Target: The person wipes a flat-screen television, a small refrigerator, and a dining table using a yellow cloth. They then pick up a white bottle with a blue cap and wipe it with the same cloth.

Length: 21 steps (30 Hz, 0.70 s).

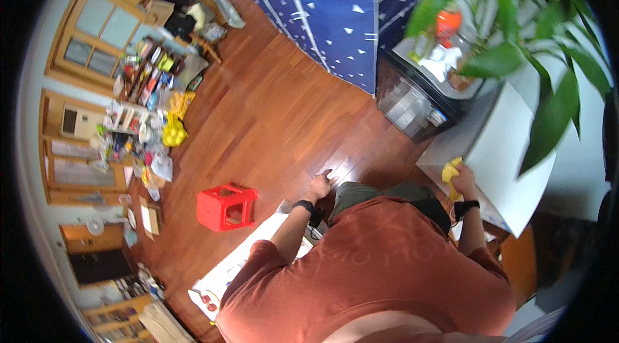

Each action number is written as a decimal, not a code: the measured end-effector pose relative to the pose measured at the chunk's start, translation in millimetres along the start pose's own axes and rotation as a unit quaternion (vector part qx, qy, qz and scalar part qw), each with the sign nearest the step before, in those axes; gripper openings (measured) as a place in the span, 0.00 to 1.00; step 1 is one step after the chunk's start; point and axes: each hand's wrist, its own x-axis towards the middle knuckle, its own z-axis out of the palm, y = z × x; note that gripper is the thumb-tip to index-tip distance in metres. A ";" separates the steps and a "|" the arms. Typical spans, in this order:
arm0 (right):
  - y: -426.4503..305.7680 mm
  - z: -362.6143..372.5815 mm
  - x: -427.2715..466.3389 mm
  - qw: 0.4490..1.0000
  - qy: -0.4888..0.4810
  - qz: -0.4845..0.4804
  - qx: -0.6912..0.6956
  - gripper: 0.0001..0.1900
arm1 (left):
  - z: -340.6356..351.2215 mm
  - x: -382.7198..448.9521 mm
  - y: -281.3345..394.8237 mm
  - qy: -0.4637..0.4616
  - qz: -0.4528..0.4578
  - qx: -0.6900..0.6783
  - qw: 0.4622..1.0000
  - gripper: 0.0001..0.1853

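Note:
My right hand (464, 181) grips a yellow cloth (451, 171) beside the front edge of a white cabinet (513, 142). Part of the cloth hangs below the fist. My left hand (322, 185) is over the wooden floor (271, 115), with its fingers apart and nothing in it. A dark band is on each wrist. To the left of my left arm stands a red plastic stool (226, 207).
A black-framed case (411, 106) with items on top stands ahead, near a blue patterned curtain (329, 9). Leafy plant (556, 101) overhangs the cabinet. A white-topped table (232, 261) lies by my left arm. Bags (173, 131) and clutter line the far left.

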 end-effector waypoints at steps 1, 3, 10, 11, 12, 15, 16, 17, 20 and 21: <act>-16.9 1.0 -2.8 1.000 -0.007 0.010 0.004 0.18 | -14.2 0.7 -9.6 0.000 0.000 0.004 1.000 0.40; -49.2 5.1 -2.2 1.000 -0.006 0.014 -0.017 0.18 | -33.8 0.1 -24.5 0.032 0.015 -0.009 0.999 0.39; -156.0 9.5 71.3 0.992 0.007 -0.127 -0.015 0.15 | -60.7 -0.6 -57.8 0.040 -0.034 -0.071 0.996 0.36; -171.8 11.8 87.5 0.988 0.001 -0.155 -0.004 0.15 | -62.8 0.2 -61.4 0.034 -0.044 -0.082 0.995 0.36; -188.7 14.8 106.6 0.985 -0.007 -0.172 -0.001 0.15 | -65.1 1.6 -64.8 0.033 -0.052 -0.090 0.994 0.36; -237.4 27.6 163.5 0.974 -0.017 -0.224 0.002 0.15 | -76.2 6.7 -79.2 0.031 -0.074 -0.096 0.992 0.33; -254.5 33.3 183.0 0.973 -0.024 -0.227 0.024 0.15 | -82.1 9.4 -85.6 0.033 -0.076 -0.091 0.992 0.33; -271.9 38.0 201.1 0.973 -0.034 -0.226 0.043 0.15 | -87.9 11.4 -91.6 0.032 -0.083 -0.086 0.992 0.32; -325.5 41.4 248.2 0.975 -0.073 -0.209 0.020 0.16 | -116.9 26.8 -106.2 0.072 -0.117 -0.106 0.985 0.22; -339.8 39.6 258.0 0.972 -0.073 -0.218 0.038 0.16 | -129.5 34.7 -108.6 0.079 -0.122 -0.097 0.985 0.19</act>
